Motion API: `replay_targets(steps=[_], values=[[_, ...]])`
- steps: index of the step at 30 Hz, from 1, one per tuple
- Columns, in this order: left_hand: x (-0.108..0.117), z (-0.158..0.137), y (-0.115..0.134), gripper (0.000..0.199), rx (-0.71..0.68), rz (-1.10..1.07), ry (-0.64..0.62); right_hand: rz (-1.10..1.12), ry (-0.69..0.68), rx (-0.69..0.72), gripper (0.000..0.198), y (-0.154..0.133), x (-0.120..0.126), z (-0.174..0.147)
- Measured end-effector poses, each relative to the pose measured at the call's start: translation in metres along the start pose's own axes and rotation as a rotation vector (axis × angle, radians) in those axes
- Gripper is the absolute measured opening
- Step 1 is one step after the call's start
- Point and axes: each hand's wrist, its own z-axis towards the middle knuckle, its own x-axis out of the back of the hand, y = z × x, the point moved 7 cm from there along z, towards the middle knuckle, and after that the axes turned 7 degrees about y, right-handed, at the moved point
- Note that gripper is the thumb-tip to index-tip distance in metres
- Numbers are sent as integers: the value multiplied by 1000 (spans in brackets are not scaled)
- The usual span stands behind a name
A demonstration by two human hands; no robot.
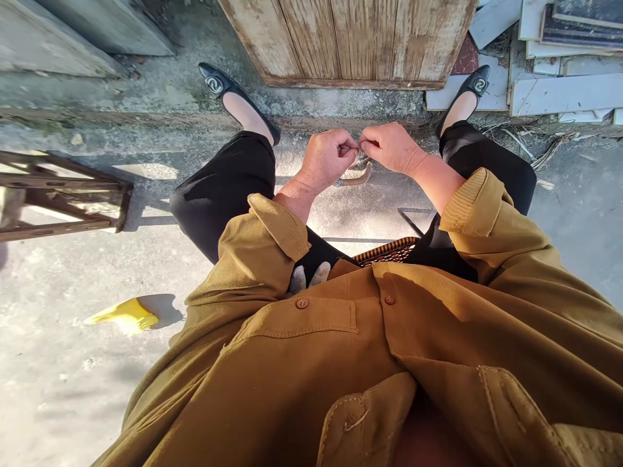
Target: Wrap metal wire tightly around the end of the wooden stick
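My left hand (327, 155) and my right hand (389, 146) meet in front of me above the ground between my knees. Both are closed in a pinch, fingertips almost touching. Whatever lies between the fingers is too small to make out. Just below the fingertips shows a curved tan piece (359, 178), its left end greyish. I cannot tell whether it hangs from my fingers or lies on the ground. Pale knitted gloves (311, 277) lie on my lap, partly hidden by my shirt.
A worn wooden panel (341, 45) stands ahead, beyond the hands. Stacked tiles and boards (564, 91) lie at the right. At the left are a wooden stool (63, 191) and a yellow object (126, 316) on the concrete. A woven chair edge (387, 250) shows beneath me.
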Motion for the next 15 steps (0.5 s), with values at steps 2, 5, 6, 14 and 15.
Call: replay_targets(steps=[2,5,6,14,15], values=[[-2,-2,-3,15,-115,29,25,256,-13,-112,23,6,-4,0],[-6,-7,-2,14,-305,117,79,622,-113,-318,28,11,-17,-5],[-7,-8,-1,16,-327,132,87,700,-149,-370,30,12,-19,-8],[-7,0,-17,19,27,-88,154,274,73,-154,16,1,15,-3],[-7,1,-18,19,49,-105,154,206,93,-119,15,-1,16,-4]])
